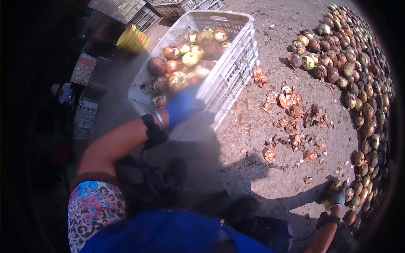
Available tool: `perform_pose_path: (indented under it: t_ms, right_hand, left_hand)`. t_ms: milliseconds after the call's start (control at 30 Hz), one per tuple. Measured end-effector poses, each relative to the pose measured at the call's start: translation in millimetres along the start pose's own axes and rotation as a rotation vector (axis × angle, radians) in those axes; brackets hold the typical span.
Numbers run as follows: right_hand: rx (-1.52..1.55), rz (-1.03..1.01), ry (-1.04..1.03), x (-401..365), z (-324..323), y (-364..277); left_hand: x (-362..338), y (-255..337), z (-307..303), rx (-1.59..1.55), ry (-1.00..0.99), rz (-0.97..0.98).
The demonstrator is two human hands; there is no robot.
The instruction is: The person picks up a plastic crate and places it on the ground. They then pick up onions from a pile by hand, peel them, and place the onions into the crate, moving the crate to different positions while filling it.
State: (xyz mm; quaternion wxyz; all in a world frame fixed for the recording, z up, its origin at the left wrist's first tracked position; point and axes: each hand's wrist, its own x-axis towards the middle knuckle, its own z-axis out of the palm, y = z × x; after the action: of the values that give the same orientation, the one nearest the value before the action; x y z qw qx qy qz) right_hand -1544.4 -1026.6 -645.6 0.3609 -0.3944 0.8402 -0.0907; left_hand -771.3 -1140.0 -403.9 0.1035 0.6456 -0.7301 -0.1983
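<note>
My left hand [184, 107], in a blue glove, is over the near right part of a white plastic crate [230, 69], beside the onions [190, 59] inside it. Motion smears its fingers, so whether anything is in them does not show. At the lower right, my right hand [338, 196] wears a greyish glove and is closed around an onion [334, 185] at the edge of a large spread of onions [368, 110] on the ground. Part of that onion is hidden by shadow and by the glove. Both wrists carry dark straps.
Dry onion skins [291, 101] litter the concrete between crate and onions. A yellow bucket [134, 40] stands beyond the crate. More crates [122, 9] are stacked at the back left. Another person [65, 93] is at the far left.
</note>
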Motion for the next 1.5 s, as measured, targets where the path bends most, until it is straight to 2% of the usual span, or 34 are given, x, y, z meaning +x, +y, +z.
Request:
perform_pose_path:
  t_ms: [33, 100, 133, 167, 200, 300, 433, 467, 500, 533, 567, 600, 633, 667, 700, 767, 833, 867, 900, 967, 1000, 1033, 1067, 1100, 1133, 1167, 1233, 1333, 1367, 1433, 1467, 1500]
  right_hand:
    - [-0.008, -0.019, -0.009, 16, 1, 10]
    - [0.431, -0.053, -0.091, 43, 3, 36]
    - [0.432, 0.053, 0.124, 59, 14, 64]
    - [0.528, 0.112, 0.171, 53, 13, 65]
    - [0.629, 0.146, 0.163, 40, 14, 59]
    - [0.858, 0.199, 0.109, 15, 21, 51]
    - [0.980, 0.156, -0.099, 13, 35, 14]
    - [0.942, 0.130, -0.176, 18, 44, -4]
    - [0.711, 0.100, -0.198, 8, 48, -36]
    - [0.614, 0.015, -0.320, -22, 50, -89]
    - [0.354, -0.074, -0.289, -14, 63, -100]
    - [0.135, -0.073, -0.220, -23, 66, -135]
    - [-0.015, -0.177, -0.145, -26, 66, -146]
    - [-0.273, -0.120, -0.202, -49, 55, -187]
    - [-0.386, -0.145, -0.180, -67, 51, -216]
    - [-0.344, -0.149, -0.168, -59, 62, -207]
    - [0.352, -0.123, -0.238, -37, 69, -175]
    - [0.535, -0.040, -0.262, -47, 63, -174]
    - [0.644, -0.062, -0.250, -49, 66, -158]
    - [0.993, -0.011, -0.356, -63, 78, -133]
    - [1.112, -0.130, -0.414, -71, 87, -133]
    - [1.222, -0.239, -0.581, -55, 101, -129]
    - [1.046, -0.382, -0.704, -49, 99, -143]
    - [1.053, -0.341, -0.723, -63, 93, -179]
    - [1.045, -0.331, -0.754, -82, 90, -232]
    - [1.013, -0.364, -0.795, -100, 84, -284]
    - [0.919, -0.505, -0.896, -145, 72, -390]
    - [0.732, -0.860, -0.959, -220, 68, -533]
    - [0.667, -0.993, -0.934, -238, 70, -571]
    - [0.563, -1.311, -0.698, -260, 82, -615]
    - [0.634, -1.258, -0.664, -265, 82, -622]
    - [0.696, -1.190, -0.599, -260, 76, -620]
  left_hand:
    - [-1, 6, -1, -0.036, 0.020, -0.011]
    - [-3, 4, 4, -0.073, 0.048, -0.041]
    - [-1, -3, 9, -0.050, 0.065, -0.049]
    - [-1, -10, 12, -0.027, 0.085, -0.061]
    - [-3, 4, -2, -0.008, -0.075, -0.103]
    - [-1, 7, -6, -0.068, -0.135, -0.106]
    - [-6, -10, 5, -0.171, -0.001, -0.046]
    - [-6, -4, 3, -0.146, -0.039, -0.139]
    - [-2, 4, -3, -0.063, -0.068, -0.143]
    - [2, 12, -8, 0.002, -0.112, -0.125]
    - [2, 22, -10, -0.043, -0.067, -0.121]
    - [5, 15, -1, -0.251, -0.034, -0.116]
    - [5, 17, -3, -0.244, -0.071, -0.167]
    - [5, 28, -9, -0.281, -0.085, -0.206]
    - [6, 19, -5, -0.289, -0.061, -0.112]
    - [6, 9, 0, -0.360, -0.046, -0.137]
    - [7, -8, 6, -0.169, 0.010, -0.060]
    - [5, 19, -3, -0.177, -0.039, -0.191]
    - [7, 10, 1, -0.233, -0.038, -0.136]
    - [2, 17, -3, -0.168, -0.014, -0.081]
    - [3, 19, -9, -0.060, -0.050, -0.105]
    - [4, 3, 4, -0.107, -0.015, -0.081]
    - [3, 9, -2, -0.080, -0.074, -0.140]
    - [-1, -6, 8, 0.004, 0.049, 0.159]
    - [1, 33, -12, -0.083, -0.056, -0.207]
    - [1, 33, -12, -0.071, -0.031, -0.145]
    - [0, 37, -16, -0.089, -0.059, -0.192]
    - [4, 22, -6, -0.036, -0.106, -0.201]
    - [4, 9, 4, -0.033, -0.102, -0.193]
    - [-1, -17, 21, -0.184, 0.014, 0.022]
    - [-5, -2, 3, 0.047, -0.093, -0.019]
    - [-7, 10, -3, -0.012, 0.010, -0.081]
